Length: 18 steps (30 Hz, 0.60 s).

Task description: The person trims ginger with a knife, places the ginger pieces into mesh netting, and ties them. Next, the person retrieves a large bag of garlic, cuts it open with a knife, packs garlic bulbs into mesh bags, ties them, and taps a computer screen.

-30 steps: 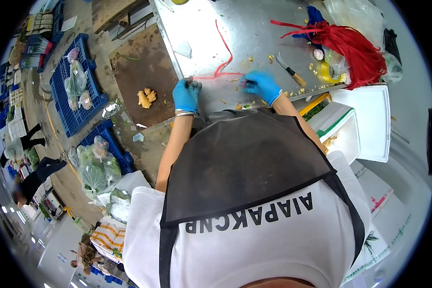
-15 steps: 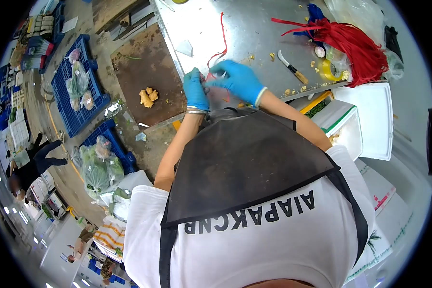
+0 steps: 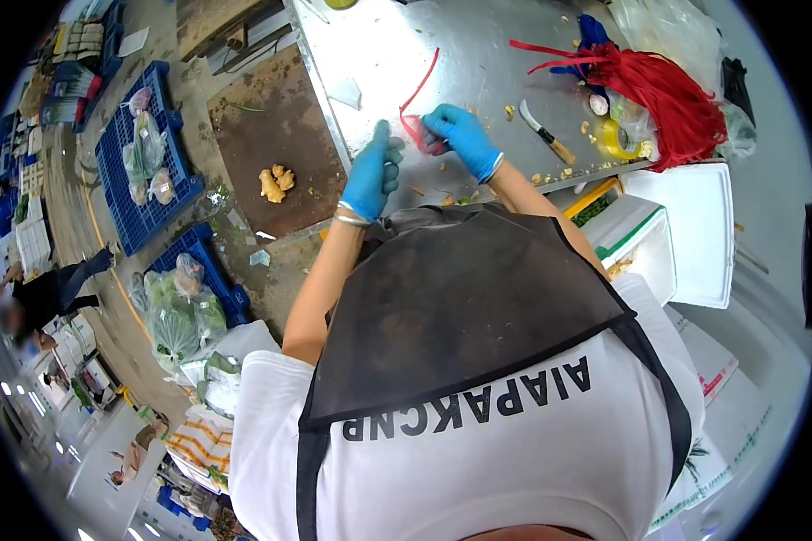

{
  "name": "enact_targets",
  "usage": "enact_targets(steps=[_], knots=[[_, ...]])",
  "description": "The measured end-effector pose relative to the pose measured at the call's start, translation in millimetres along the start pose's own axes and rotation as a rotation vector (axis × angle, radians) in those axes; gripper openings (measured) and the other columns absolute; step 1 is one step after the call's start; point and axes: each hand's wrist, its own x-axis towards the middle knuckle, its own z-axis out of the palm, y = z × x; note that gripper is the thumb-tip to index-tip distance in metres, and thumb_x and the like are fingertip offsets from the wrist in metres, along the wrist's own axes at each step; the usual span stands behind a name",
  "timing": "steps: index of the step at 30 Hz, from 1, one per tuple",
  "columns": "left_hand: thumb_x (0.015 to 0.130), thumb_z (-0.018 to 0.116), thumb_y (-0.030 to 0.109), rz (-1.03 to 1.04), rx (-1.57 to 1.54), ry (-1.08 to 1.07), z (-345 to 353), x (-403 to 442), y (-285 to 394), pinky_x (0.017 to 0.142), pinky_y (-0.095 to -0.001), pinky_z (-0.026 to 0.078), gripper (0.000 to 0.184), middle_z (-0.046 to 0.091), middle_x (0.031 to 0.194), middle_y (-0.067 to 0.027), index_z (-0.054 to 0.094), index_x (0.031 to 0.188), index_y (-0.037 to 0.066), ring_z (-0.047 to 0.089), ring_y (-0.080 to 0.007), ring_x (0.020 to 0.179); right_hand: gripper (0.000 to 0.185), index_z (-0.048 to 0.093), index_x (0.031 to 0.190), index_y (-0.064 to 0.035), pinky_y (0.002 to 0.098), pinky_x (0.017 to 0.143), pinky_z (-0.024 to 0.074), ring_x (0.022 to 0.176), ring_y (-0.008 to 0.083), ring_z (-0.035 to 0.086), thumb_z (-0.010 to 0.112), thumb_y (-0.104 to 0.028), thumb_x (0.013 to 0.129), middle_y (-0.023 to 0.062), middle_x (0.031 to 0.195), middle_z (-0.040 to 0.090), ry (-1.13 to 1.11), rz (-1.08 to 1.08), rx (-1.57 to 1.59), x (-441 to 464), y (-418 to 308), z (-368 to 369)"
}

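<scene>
Apart now, after nearly meeting a moment earlier, the gloved hands leave a gap over the near edge of the bench (image 3: pixel 487 59): the left hand (image 3: pixel 367 178) has drawn back towards the body, and the right hand (image 3: pixel 460 135) has the strip of red netting (image 3: pixel 414 132) to itself. The strip's free tail has swung over to lean the other way, so the netting hangs from one side only rather than running between both hands. The right fingers are pinched on its bunched end; the left fingers are loosely bent and parted, with nothing visible in them. Thin and limp, the netting gathers into a sheer pinkish fold at the grip and narrows to a flat, bright ribbon on the metal. Smooth steel carries a strong white glare, with pale yellow crumbs strewn about. Over to the right, a knife (image 3: pixel 548 133) with a curved blade and a wooden handle lies near a round yellow tape roll (image 3: pixel 610 140), and beyond that slumps a thick, stringy heap of red netting strips (image 3: pixel 668 104). Left of the bench, knobbly tan ginger (image 3: pixel 275 183) sits on a rough, stained brown board (image 3: pixel 253 126).
</scene>
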Motion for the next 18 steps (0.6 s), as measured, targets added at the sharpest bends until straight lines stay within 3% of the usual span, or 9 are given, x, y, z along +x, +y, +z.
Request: enact_targets(steps=[2,3,6,10,13,16,18], knots=[[0.086,0.064,0.045,-0.024,0.176,-0.163,-9.7,-4.4,-0.6,0.042,-0.0193,0.024,0.036,0.041,0.065,0.0054,0.062,0.092,0.009,0.031,-0.0034,0.049,0.027,0.063,0.093,-0.0032,0.0271,0.065,0.0545,0.075,0.0136,0.065,0.055,-0.028,0.096,0.0071,0.084,0.065,-0.024,0.036,0.064,3.5,-2.0,-14.4],[0.086,0.064,0.038,0.006,0.283,-0.140,-7.2,-11.8,-0.6,0.043,-0.0189,0.024,0.030,0.042,0.065,0.0053,0.064,0.093,0.009,0.032,-0.0032,0.049,0.027,0.064,0.095,-0.0034,0.0269,0.067,0.0543,0.076,0.0137,0.065,0.055,-0.029,0.096,0.0072,0.085,0.066,-0.046,0.028,0.084,2.1,-1.6,-17.2],[0.085,0.066,0.036,0.058,0.373,-0.017,-16.4,-8.8,-9.7,0.043,-0.0187,0.025,0.028,0.043,0.066,0.0058,0.066,0.090,0.009,0.032,-0.0031,0.050,0.027,0.066,0.098,-0.0038,0.0264,0.070,0.0537,0.077,0.0141,0.065,0.055,-0.028,0.096,0.0076,0.088,0.066,-0.111,0.005,0.109,-1.4,-2.4,-18.7],[0.086,0.069,0.033,0.203,0.288,0.095,-4.6,-12.5,-9.0,0.050,-0.0206,0.040,0.027,0.058,0.073,0.0000,0.066,0.088,0.006,0.048,-0.0060,0.057,0.028,0.069,0.096,-0.0039,0.0248,0.068,0.0506,0.072,0.0112,0.062,0.054,-0.027,0.094,0.0049,0.084,0.068,-0.146,0.009,0.015,-12.1,-6.3,1.7],[0.089,0.066,0.025,0.325,0.389,-0.027,-5.9,-8.6,-18.6,0.062,-0.0235,0.047,0.022,0.063,0.078,-0.0028,0.064,0.090,0.004,0.055,-0.0102,0.062,0.026,0.067,0.091,-0.0018,0.0243,0.066,0.0488,0.069,0.0109,0.058,0.056,-0.025,0.094,0.0041,0.078,0.065,-0.166,-0.093,-0.163,-10.8,12.0,19.3],[0.090,0.065,0.021,0.287,0.229,0.055,-13.6,-8.3,-12.5,0.071,-0.0290,0.052,0.019,0.062,0.078,-0.0054,0.058,0.081,0.006,0.063,-0.0162,0.079,0.027,0.067,0.089,-0.0015,0.0264,0.066,0.0499,0.068,0.0123,0.059,0.055,-0.025,0.094,0.0032,0.075,0.063,0.037,-0.126,0.034,-4.7,6.4,12.2],[0.091,0.064,0.017,0.263,0.019,0.047,-21.2,-8.2,-13.7,0.078,-0.0335,0.054,0.019,0.062,0.078,-0.0073,0.056,0.078,0.006,0.065,-0.0199,0.087,0.025,0.063,0.093,0.0012,0.0268,0.069,0.0497,0.077,0.0148,0.060,0.051,-0.020,0.096,0.0084,0.086,0.064,0.027,-0.067,0.406,-2.3,8.1,-1.2]])
